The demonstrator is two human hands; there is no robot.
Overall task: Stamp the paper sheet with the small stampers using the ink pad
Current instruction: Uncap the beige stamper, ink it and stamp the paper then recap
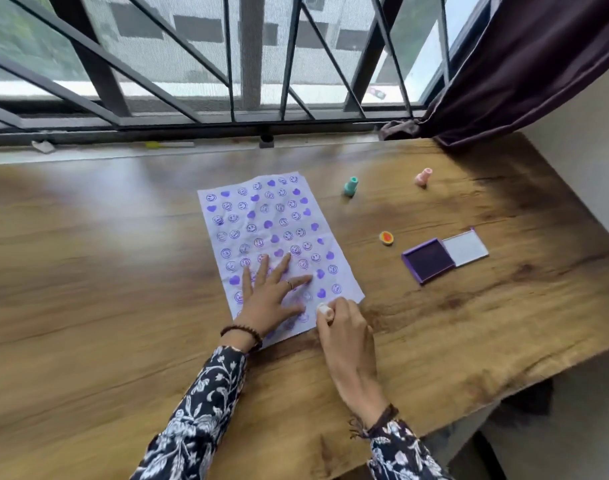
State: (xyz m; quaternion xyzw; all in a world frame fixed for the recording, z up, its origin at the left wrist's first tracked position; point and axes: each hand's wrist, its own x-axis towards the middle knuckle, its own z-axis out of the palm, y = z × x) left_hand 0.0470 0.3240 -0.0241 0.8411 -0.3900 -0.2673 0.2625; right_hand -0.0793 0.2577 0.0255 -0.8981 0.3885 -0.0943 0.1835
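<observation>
Wooden worktop by barred window | left hand spread flat on paper sheet | right hand closed around white stamper at sheet's near right edge | open ink pad, teal stamper, pink stamper set right of sheet

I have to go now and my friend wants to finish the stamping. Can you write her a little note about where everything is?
Left hand: flat on the paper, fingers spread, holding it still.
Right hand: gripping a white stamper, at the paper's near right edge.
Teal stamper and pink stamper stand on the table, right of the paper's far end. A small yellow and red piece lies nearer.
Ink pad: open, lid flipped to its right, right of the paper.
Done: purple hearts and smileys cover most of the sheet.
Left: probably just the near corner, partly hidden by the hands.
</observation>
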